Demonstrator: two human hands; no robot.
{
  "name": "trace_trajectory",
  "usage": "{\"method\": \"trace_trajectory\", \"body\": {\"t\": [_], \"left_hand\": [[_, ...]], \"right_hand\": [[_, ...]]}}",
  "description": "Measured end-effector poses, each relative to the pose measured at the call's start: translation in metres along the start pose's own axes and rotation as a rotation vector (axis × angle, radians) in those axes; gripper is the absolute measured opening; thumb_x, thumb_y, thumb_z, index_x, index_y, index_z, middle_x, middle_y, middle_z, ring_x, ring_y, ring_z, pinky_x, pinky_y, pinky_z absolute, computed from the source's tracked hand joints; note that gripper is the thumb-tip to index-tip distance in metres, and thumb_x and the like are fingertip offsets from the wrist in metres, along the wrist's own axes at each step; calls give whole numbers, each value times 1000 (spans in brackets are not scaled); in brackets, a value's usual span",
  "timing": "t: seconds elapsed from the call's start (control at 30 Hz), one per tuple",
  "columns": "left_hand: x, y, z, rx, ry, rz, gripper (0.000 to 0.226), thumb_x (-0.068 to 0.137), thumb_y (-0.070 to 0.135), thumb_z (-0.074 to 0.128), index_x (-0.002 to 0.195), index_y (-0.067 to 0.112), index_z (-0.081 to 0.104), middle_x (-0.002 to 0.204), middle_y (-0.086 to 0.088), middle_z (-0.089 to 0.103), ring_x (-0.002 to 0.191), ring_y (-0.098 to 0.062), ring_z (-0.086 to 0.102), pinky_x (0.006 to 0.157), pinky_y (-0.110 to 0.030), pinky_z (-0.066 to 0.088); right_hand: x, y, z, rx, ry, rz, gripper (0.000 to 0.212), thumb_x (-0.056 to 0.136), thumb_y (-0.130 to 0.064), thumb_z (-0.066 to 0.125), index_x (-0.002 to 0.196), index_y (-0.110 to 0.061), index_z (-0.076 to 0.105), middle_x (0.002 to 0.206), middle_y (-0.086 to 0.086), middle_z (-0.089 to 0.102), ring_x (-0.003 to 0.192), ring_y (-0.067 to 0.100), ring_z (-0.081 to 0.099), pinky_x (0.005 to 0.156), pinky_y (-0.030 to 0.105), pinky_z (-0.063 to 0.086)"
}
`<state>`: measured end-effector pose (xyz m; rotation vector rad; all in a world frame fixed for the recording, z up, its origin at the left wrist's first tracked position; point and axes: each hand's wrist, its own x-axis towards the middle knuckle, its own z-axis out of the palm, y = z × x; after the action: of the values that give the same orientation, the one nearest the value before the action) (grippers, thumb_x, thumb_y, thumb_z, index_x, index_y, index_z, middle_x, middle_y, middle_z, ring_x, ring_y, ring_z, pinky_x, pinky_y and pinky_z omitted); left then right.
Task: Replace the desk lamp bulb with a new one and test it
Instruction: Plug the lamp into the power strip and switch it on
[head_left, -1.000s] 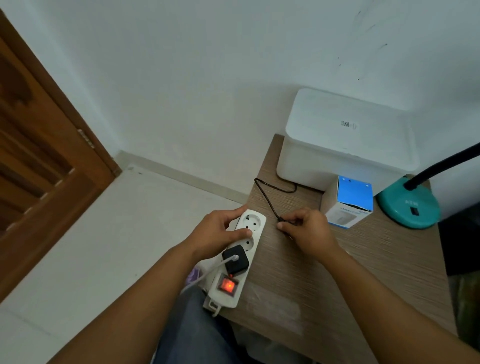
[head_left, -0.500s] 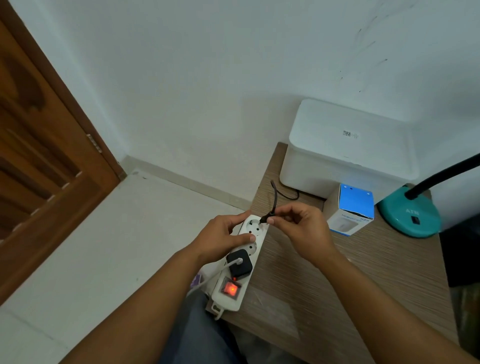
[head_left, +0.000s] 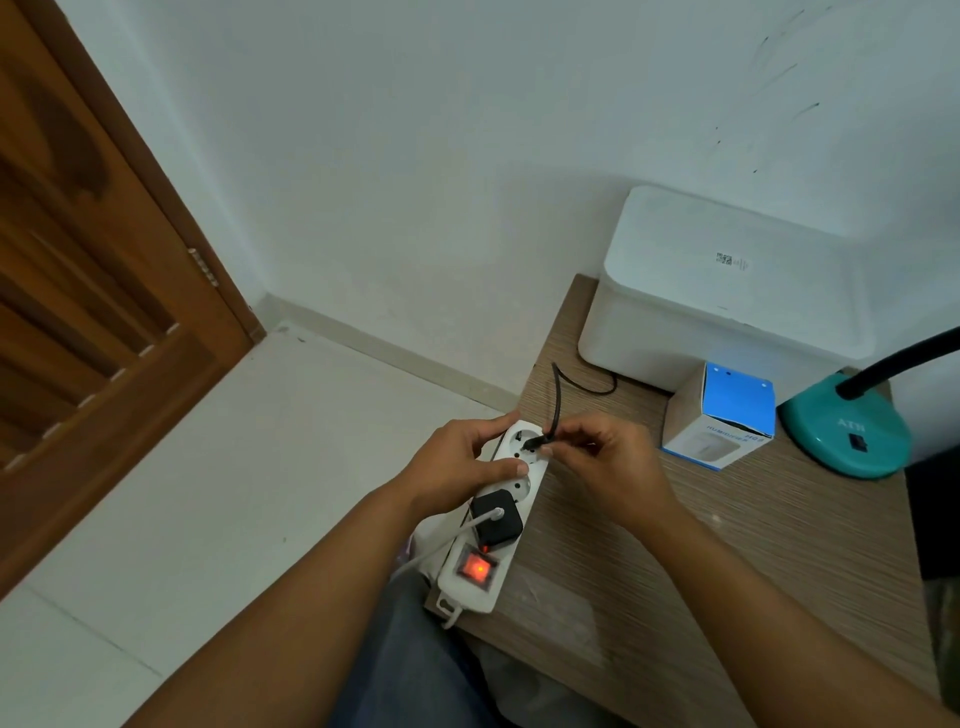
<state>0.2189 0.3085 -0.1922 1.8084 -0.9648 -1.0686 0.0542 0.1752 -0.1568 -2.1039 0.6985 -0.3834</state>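
Wooden worktop (head_left: 727, 545) in a white corner: left hand (head_left: 457, 467) grips the live power strip (head_left: 498, 514); right hand (head_left: 608, 462) pinches the lamp plug (head_left: 535, 442) over its end socket. Misaligned pins may jam; fingertips risk contact.

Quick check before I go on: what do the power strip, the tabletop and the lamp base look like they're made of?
Power strip: white moulded plastic, probably; smooth, faintly glossy shell with a lit red switch. Tabletop: looks like wood-grain laminate rather than solid wood; fine, even brown streaks, matte. Lamp base: teal, smooth, with a slight sheen, likely plastic, though painted metal can't be ruled out.
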Motion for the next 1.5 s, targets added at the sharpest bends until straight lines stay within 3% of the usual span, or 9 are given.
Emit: {"method": "trace_trajectory", "body": {"t": [0.3, 0.53, 0.77, 0.93, 1.07, 1.2, 1.33, 1.5], "left_hand": [[5, -5, 1, 17, -4, -14, 64, 83, 42, 79, 141, 43, 54, 138, 16, 62, 128, -8, 58, 111, -45, 46], [6, -6, 1, 24, 7, -14, 66, 84, 38, 80, 144, 40, 52, 146, 13, 55, 136, -9, 50, 115, -42, 41], [6, -5, 1, 24, 3, -2, 68, 83, 38, 80, 144, 39, 51, 145, 14, 56, 135, -5, 50, 115, -39, 41], [7, -6, 1, 27, 11, -2, 68, 84, 36, 80, 145, 39, 50, 146, 13, 55, 137, -7, 48, 114, -35, 41], [7, -8, 1, 40, 7, -7, 68, 84, 40, 79, 145, 40, 50, 145, 12, 56, 135, -8, 51, 114, -40, 43], [3, 2, -1, 117, 21, -3, 68, 86, 39, 78, 147, 37, 49, 149, 8, 51, 138, -11, 47, 113, -34, 40], [1, 13, -7, 266, 3, -1, 74, 84, 49, 77, 149, 34, 46, 152, 6, 49, 140, -12, 45, 116, -38, 38], [-13, 42, -18, 292, 119, 58, 67, 91, 48, 69, 151, 28, 45, 153, 9, 48, 141, -9, 42, 119, -37, 35]], "right_hand": [[12, -1, -2, -156, -70, -135, 13, 85, -19, 73, 92, -29, 73, 83, -20, 66, 79, 0, 62, 69, 20, 51], [13, 1, -1, -171, -111, -198, 7, 86, -20, 72, 91, -24, 73, 83, -15, 67, 78, 4, 62, 69, 26, 52], [14, 4, 5, -226, -110, -178, 7, 87, -24, 69, 90, -29, 71, 88, -24, 56, 84, -4, 55, 71, 11, 40], [17, 6, 7, -292, -151, -160, 10, 89, -26, 67, 97, -25, 72, 91, -22, 50, 86, -2, 51, 71, 15, 39], [22, 5, 7, -334, -182, -138, 15, 90, -31, 64, 101, -25, 72, 95, -18, 50, 89, 5, 52, 74, 25, 44], [21, 3, 6, -337, -183, -124, 19, 91, -32, 64, 106, -24, 71, 97, -17, 50, 90, 4, 50, 72, 21, 38], [10, 2, 3, -302, -132, -67, 34, 92, -37, 59, 125, -27, 61, 106, -17, 52, 97, 0, 50, 84, 24, 45], [-14, -9, -17, -308, -26, -58, 38, 93, -34, 59, 130, -28, 56, 115, -14, 52, 101, -3, 49, 87, 21, 44]]}}
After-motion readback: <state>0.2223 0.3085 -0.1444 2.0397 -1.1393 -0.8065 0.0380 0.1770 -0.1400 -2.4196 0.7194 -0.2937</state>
